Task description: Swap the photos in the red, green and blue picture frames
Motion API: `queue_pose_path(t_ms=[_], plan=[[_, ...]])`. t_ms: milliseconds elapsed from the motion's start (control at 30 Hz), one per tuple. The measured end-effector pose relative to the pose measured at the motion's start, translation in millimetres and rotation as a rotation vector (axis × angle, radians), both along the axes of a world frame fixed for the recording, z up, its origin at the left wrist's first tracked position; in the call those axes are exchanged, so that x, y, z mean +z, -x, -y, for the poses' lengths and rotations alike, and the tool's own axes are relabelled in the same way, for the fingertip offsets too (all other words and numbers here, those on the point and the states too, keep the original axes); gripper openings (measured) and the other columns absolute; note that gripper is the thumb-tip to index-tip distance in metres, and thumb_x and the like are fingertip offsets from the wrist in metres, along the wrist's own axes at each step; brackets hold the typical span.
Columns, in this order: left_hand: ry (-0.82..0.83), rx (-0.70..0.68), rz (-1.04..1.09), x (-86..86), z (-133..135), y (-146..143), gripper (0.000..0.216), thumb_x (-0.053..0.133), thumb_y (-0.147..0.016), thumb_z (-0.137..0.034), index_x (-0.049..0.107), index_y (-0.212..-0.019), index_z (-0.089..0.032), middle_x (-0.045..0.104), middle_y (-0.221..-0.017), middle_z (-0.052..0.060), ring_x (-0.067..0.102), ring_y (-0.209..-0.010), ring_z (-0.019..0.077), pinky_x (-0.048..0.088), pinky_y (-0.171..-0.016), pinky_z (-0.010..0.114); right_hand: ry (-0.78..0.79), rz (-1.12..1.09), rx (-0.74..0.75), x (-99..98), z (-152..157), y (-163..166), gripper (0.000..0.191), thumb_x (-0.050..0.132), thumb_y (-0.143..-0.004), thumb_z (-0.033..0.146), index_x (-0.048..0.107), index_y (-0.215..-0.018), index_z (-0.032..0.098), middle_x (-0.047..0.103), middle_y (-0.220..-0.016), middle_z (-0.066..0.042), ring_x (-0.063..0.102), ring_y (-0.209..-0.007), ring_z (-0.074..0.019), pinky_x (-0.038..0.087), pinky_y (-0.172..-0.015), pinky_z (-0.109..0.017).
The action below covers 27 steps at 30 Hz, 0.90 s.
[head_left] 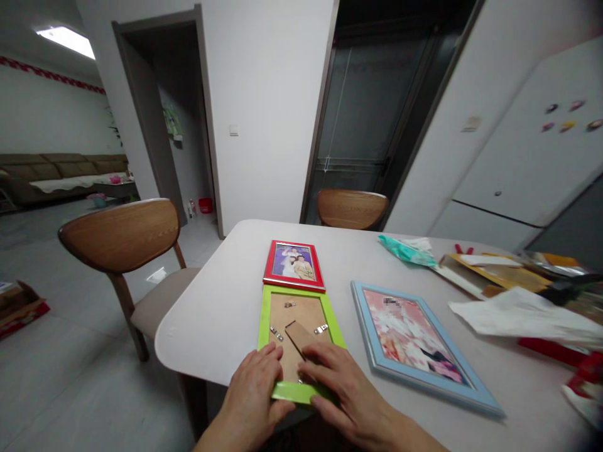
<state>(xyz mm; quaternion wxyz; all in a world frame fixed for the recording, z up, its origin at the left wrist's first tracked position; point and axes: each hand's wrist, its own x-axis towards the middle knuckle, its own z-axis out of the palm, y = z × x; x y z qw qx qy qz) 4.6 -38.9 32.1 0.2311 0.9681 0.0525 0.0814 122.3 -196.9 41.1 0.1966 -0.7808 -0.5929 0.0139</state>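
Note:
A green picture frame (298,297) lies face down at the near edge of the white table (226,301), its brown backing board, stand and metal clips showing. My left hand (254,386) rests on its near left part, fingers laid flat on the backing and the thumb by the frame's lower edge. My right hand (336,383) lies over the near right part, fingers pressed on the backing near the stand. A red frame (294,265) with a photo lies face up just beyond the green one. A light blue frame (419,345) with a photo lies face up to the right.
Papers, a yellow-edged frame (475,271), a green-white bag (407,250) and red items (565,358) crowd the table's right side. A wooden chair (123,242) stands at the left, another chair (351,209) at the far side. A white fridge (527,157) stands at the right.

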Motion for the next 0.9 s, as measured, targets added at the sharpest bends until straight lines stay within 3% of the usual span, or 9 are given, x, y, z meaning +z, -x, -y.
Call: queue_pose_path(t_ms=[133, 233, 367, 633, 733, 900], plan=[[-0.005, 0.003, -0.006, 1.9, 0, -1, 0.028, 0.067, -0.058, -0.022, 0.054, -0.082, -0.018, 0.050, -0.119, 0.009, 0.040, -0.113, 0.0234, 0.032, -0.095, 0.041, -0.052, 0.078, -0.348, -14.2, -5, -27, 0.032, 0.037, -0.080, 0.026, 0.051, -0.106, 0.017, 0.046, -0.110, -0.011, 0.040, -0.101, -0.0215, 0.032, -0.085, -0.036], [-0.012, 0.015, -0.006, 1.8, 1, -2, 0.030, 0.068, -0.057, -0.023, 0.054, -0.083, -0.018, 0.051, -0.118, 0.010, 0.042, -0.112, 0.0244, 0.034, -0.094, 0.042, -0.020, 0.091, -0.439, -18.7, -10, -39, 0.027, 0.036, -0.080, 0.026, 0.055, -0.097, 0.016, 0.047, -0.106, -0.011, 0.043, -0.096, -0.0211, 0.034, -0.082, -0.035], [-0.017, 0.024, -0.007, 1.0, 2, -2, 0.032, 0.068, -0.057, -0.023, 0.054, -0.085, -0.017, 0.050, -0.119, 0.011, 0.041, -0.113, 0.0248, 0.034, -0.094, 0.042, -0.017, 0.056, -0.402, -18.0, -13, -38, 0.026, 0.032, -0.082, 0.024, 0.057, -0.081, 0.016, 0.049, -0.097, -0.009, 0.045, -0.089, -0.0180, 0.035, -0.080, -0.031], [0.001, 0.036, -0.009, -0.8, 2, 2, 0.033, 0.067, -0.060, -0.024, 0.054, -0.089, -0.017, 0.049, -0.120, 0.010, 0.040, -0.114, 0.0237, 0.033, -0.096, 0.040, 0.002, 0.089, -0.405, -10.5, -15, -34, 0.024, 0.036, -0.080, 0.024, 0.059, -0.081, 0.015, 0.051, -0.098, -0.011, 0.044, -0.092, -0.0203, 0.033, -0.081, -0.032], [0.008, 0.026, 0.007, -5.3, 1, 2, 0.031, 0.068, -0.059, -0.024, 0.055, -0.086, -0.016, 0.049, -0.120, 0.010, 0.040, -0.114, 0.0233, 0.034, -0.096, 0.038, -0.018, 0.103, -0.345, -2.8, -32, -27, 0.022, 0.038, -0.080, 0.024, 0.058, -0.089, 0.017, 0.051, -0.102, -0.009, 0.043, -0.094, -0.0198, 0.031, -0.082, -0.032], [0.006, 0.023, 0.029, -9.5, -1, 2, 0.041, 0.067, -0.059, -0.021, 0.053, -0.096, -0.015, 0.050, -0.119, 0.011, 0.041, -0.113, 0.0229, 0.034, -0.096, 0.038, 0.009, 0.017, -0.159, 0.0, -72, -11, 0.022, 0.038, -0.081, 0.021, 0.060, -0.081, 0.018, 0.055, -0.086, -0.005, 0.045, -0.085, -0.0155, 0.032, -0.074, -0.027]])
